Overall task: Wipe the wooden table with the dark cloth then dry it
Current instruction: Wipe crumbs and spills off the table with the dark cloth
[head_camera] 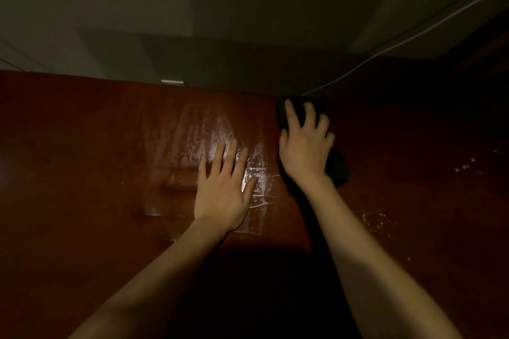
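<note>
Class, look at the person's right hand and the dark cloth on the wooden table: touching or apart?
Touching. The head view shows the right hand lying on top of the dark cloth, its spread fingers pressing it against the wooden table, with no gap visible.

The right hand (304,143) hides most of the dark cloth (337,165).

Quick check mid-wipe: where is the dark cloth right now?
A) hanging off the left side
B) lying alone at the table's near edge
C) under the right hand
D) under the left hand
C: the right hand presses on the dark cloth, while the left hand lies flat on the wet wooden table.
</note>
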